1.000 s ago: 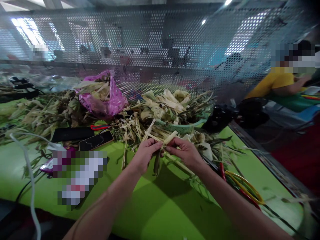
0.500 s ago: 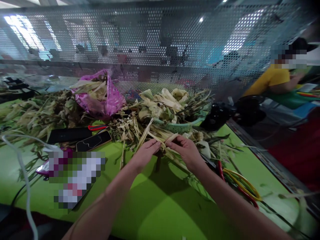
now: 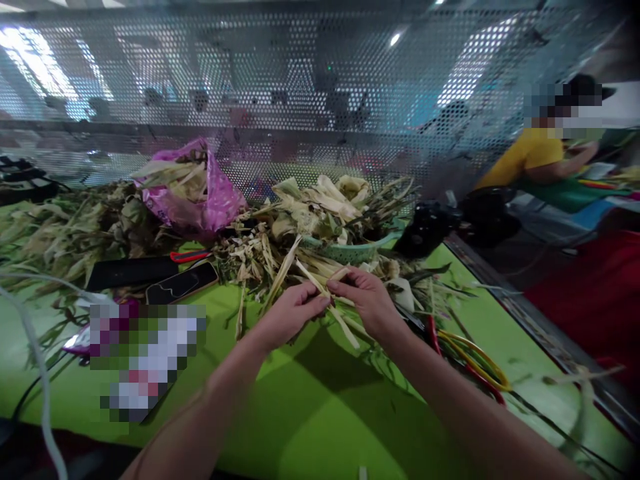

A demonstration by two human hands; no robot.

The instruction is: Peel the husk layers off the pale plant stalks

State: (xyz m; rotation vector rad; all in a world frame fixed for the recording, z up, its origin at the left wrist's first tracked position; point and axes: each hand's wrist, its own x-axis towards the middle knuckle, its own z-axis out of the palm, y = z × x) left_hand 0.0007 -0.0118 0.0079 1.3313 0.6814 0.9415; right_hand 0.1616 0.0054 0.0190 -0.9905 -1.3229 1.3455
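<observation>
My left hand and my right hand meet fingertip to fingertip over the green table. Both pinch pale dried leaf strips that fan upward and trail down to the right. Just behind them lies a heap of dried leaves and a green basket filled with more husks.
A pink plastic bag of leaves sits at the back left. Two phones and a red-handled tool lie left of the heap. Red and yellow rings lie right of my arm. A perforated metal screen backs the table; a person in yellow sits far right.
Both hands stay together on the strips; they have shifted slightly and a strip end now hangs lower to the right. The view has drifted a little.
</observation>
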